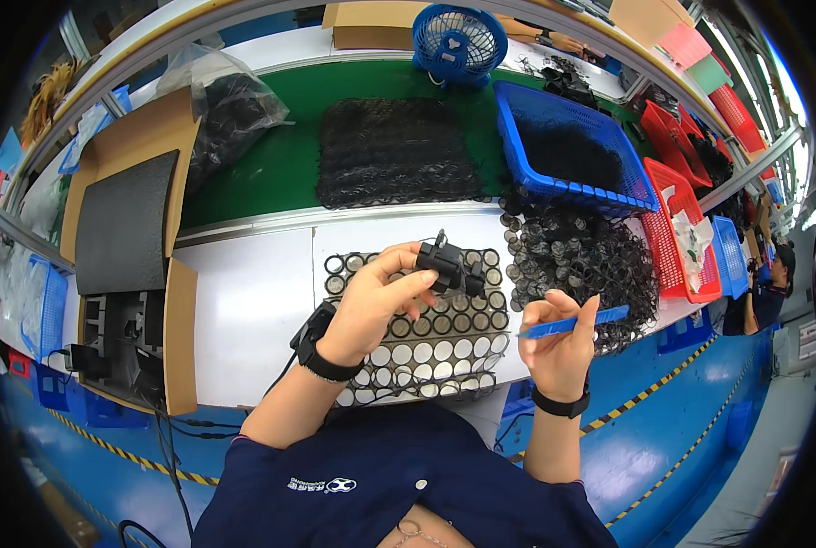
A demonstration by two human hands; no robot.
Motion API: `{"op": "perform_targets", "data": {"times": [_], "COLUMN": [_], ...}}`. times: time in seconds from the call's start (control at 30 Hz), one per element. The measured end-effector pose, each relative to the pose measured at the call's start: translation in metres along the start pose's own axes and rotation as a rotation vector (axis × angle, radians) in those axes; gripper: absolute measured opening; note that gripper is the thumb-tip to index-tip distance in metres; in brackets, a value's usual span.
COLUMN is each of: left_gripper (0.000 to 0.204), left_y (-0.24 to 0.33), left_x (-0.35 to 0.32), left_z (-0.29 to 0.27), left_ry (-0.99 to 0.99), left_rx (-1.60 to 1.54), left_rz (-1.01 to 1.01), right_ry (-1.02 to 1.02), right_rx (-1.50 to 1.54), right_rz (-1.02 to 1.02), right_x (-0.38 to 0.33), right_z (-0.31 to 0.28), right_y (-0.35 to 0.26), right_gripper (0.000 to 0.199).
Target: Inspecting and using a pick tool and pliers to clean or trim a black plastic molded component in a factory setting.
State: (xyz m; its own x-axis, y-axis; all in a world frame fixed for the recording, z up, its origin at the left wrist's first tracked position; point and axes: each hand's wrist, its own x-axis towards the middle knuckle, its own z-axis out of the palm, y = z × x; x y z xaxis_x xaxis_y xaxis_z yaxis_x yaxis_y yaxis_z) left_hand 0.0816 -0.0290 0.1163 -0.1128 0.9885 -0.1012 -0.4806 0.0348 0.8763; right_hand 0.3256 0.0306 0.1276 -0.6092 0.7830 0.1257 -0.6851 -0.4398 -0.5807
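My left hand (378, 299) is raised over the white table and pinches a small black plastic part (448, 265) between thumb and fingers. My right hand (561, 340) holds blue tweezers (577, 322), their tips pointing left toward the part. Under both hands lies a flat black tray of round rings (435, 342), laid out in rows. A loose heap of black rings (583, 260) lies just right of the tray. Both wrists wear black bands.
A blue basket (572, 146) of black parts and a black mesh mat (394, 151) sit on the green belt behind. A blue fan (460, 41) stands further back. Red baskets (677, 215) are right, an open cardboard box (129, 265) left. Another person (768, 283) works far right.
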Motion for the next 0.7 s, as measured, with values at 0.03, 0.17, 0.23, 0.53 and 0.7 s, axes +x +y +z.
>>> {"op": "perform_targets", "data": {"times": [0.03, 0.17, 0.23, 0.53, 0.7], "left_gripper": [0.016, 0.016, 0.015, 0.013, 0.014], "left_y": [0.0, 0.001, 0.001, -0.004, 0.0], "left_x": [-0.007, -0.027, -0.034, -0.048, -0.053], "left_z": [0.001, 0.01, 0.011, 0.017, 0.017], "left_ry": [0.006, 0.046, 0.052, 0.02, 0.042], "left_rx": [-0.004, 0.03, 0.013, 0.116, 0.182], "left_rz": [-0.009, 0.016, 0.029, 0.09, 0.092], "right_ry": [0.028, 0.05, 0.058, -0.061, -0.025], "right_rx": [-0.185, -0.737, -0.911, -1.062, -0.99], "right_rz": [-0.07, -0.3, -0.363, -0.317, -0.184], "right_x": [-0.001, -0.002, -0.001, 0.0, -0.006], "right_z": [0.009, 0.04, 0.046, 0.05, 0.051], "right_y": [0.007, 0.027, 0.033, 0.042, 0.043], "right_gripper": [0.056, 0.024, 0.024, 0.027, 0.029]}}
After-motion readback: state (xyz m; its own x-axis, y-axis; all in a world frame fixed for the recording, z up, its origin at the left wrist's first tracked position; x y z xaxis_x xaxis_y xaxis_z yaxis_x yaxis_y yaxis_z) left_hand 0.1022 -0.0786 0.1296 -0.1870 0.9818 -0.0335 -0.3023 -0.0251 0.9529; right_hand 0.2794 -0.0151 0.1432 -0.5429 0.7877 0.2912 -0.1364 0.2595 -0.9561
